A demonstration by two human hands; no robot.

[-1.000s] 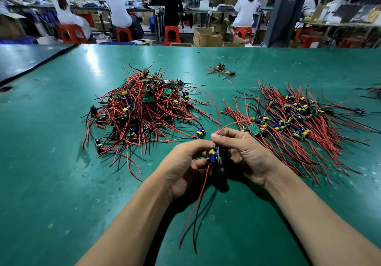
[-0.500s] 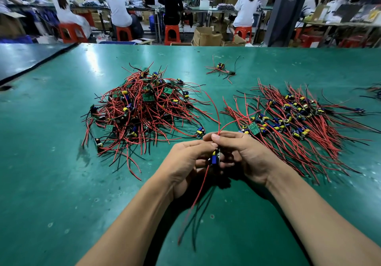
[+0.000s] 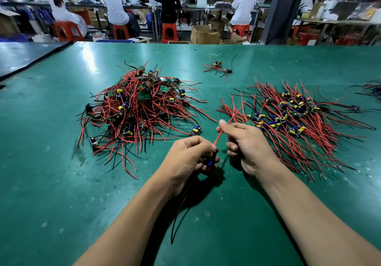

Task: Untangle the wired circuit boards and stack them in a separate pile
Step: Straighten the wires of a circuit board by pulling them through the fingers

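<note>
Head: board (image 3: pixel 210 159) inside left grip (image 3: pixel 186 158)

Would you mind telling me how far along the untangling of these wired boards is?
Roughly half done, I'd judge. Done: the sorted pile on the right, wires roughly aligned. In hand: the left hand grips one board while the right hand pinches its red wire. Left: the tangled heap on the left, plus a small cluster farther back.

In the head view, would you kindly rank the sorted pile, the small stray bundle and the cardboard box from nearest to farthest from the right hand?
1. sorted pile, just right of the right hand.
2. small stray bundle, farther back, centre.
3. cardboard box, on the floor, far back.
</note>
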